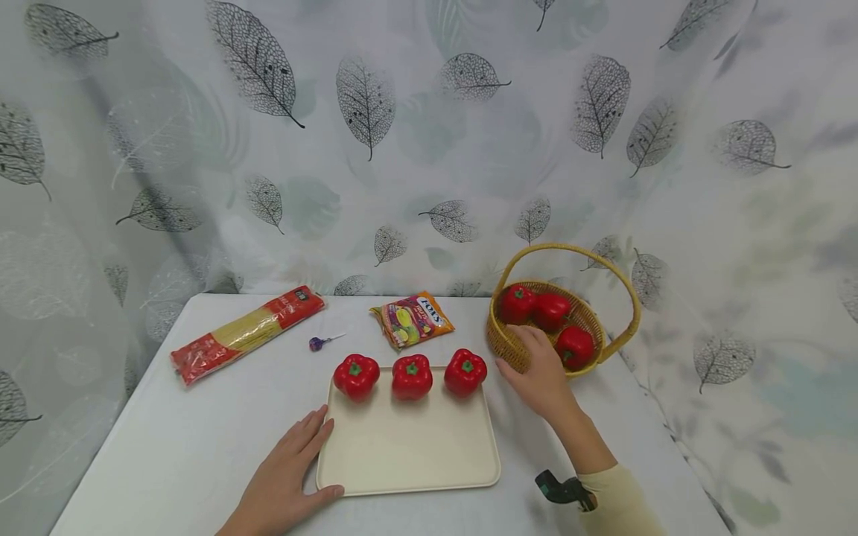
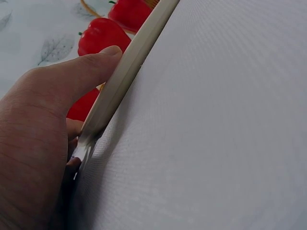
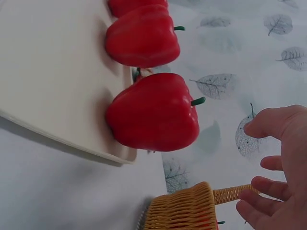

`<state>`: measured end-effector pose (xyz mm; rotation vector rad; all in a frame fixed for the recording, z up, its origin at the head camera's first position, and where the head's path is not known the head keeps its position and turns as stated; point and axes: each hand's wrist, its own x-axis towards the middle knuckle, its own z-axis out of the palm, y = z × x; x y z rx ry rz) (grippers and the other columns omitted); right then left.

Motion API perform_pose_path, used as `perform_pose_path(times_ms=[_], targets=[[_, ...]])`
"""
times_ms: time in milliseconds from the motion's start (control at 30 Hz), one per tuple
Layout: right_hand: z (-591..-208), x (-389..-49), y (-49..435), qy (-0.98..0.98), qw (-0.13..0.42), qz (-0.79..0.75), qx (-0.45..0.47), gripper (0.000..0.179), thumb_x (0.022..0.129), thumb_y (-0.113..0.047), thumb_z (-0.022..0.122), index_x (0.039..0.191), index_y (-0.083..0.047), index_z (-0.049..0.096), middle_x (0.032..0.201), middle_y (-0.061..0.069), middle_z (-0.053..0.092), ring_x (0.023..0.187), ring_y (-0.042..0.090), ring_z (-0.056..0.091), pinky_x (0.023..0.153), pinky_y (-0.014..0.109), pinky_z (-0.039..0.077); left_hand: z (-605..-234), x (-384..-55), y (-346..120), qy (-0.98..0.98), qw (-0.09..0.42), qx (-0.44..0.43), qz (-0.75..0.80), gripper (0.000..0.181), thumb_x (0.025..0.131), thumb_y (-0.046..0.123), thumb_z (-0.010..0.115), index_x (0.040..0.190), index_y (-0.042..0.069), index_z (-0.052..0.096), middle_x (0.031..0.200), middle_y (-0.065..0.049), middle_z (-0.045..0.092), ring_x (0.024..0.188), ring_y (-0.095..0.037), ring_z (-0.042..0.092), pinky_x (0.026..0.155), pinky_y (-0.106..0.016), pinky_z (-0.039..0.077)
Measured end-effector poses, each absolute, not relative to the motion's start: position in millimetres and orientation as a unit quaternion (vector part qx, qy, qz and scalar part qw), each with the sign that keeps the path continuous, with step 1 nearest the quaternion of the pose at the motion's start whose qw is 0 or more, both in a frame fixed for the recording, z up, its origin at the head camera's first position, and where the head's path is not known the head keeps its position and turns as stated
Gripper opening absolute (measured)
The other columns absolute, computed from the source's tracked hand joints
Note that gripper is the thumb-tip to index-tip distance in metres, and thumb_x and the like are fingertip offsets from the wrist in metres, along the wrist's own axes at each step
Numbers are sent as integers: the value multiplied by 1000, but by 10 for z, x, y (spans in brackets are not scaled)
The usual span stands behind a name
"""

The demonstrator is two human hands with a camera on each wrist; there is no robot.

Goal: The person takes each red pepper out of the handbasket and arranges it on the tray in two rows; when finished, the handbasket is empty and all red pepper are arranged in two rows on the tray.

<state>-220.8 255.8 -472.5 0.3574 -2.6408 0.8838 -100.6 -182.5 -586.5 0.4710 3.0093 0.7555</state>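
My left hand (image 1: 284, 465) rests at the near left corner of a cream tray (image 1: 409, 454), its thumb on the front rim and its fingers along the left side. Three red bell peppers (image 1: 412, 377) stand in a row along the tray's far edge. Over the near left rim of a wicker basket (image 1: 506, 350) hovers my right hand (image 1: 539, 376), with loose, spread fingers and nothing held. Inside the basket lie three more red bell peppers (image 1: 551, 311). The right wrist view shows the right hand (image 3: 283, 177) near the basket handle (image 3: 232, 193), thumb and fingers apart.
A red and yellow packet of noodles (image 1: 248, 333) lies at the back left of the white table (image 1: 201, 432). To its right are a purple lollipop (image 1: 322, 342) and an orange Fox's candy bag (image 1: 412, 320). A leaf-print curtain (image 1: 415, 149) hangs behind.
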Motion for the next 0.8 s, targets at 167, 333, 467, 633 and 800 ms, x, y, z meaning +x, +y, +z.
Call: perform_pose_path(times_ms=[167, 333, 467, 633, 800], targets=[[-4674, -2250, 2646, -930, 165, 309, 112, 64, 91, -15, 87, 149, -6, 61, 148, 19, 57, 138, 38, 53, 111, 64, 49, -5848, -1008, -1823, 959, 8, 146, 243, 110, 85, 86, 66, 166, 14, 46, 177, -3, 31, 159, -32, 34, 120, -65, 39], [-4644, -2329, 2723, -931, 164, 306, 112, 63, 93, -16, 86, 150, -7, 60, 149, 19, 57, 138, 38, 53, 111, 64, 49, -5842, -1007, -1823, 959, 16, 143, 245, 110, 85, 85, 67, 167, 14, 45, 177, -4, 30, 160, -33, 33, 120, -65, 38], [-4637, -2393, 2786, -930, 171, 302, 121, 63, 92, -14, 85, 149, -4, 60, 145, 21, 58, 133, 40, 55, 110, 65, 50, -5846, -1006, -1828, 959, 18, 145, 244, 110, 86, 85, 66, 167, 14, 45, 178, -4, 29, 160, -33, 33, 121, -64, 37], [-4643, -2506, 2865, -932, 171, 297, 118, 63, 93, -16, 84, 150, -2, 59, 144, 22, 59, 131, 41, 56, 110, 66, 49, -5837, -1008, -1827, 959, 14, 148, 243, 109, 86, 85, 66, 166, 13, 46, 177, -5, 30, 159, -33, 34, 121, -64, 38], [-4639, -2626, 2948, -934, 158, 303, 104, 65, 95, -20, 83, 152, -3, 58, 146, 21, 58, 131, 41, 59, 109, 62, 52, -5830, -1006, -1821, 958, 14, 147, 244, 109, 86, 85, 67, 166, 13, 46, 177, -4, 30, 160, -32, 33, 121, -63, 38]])
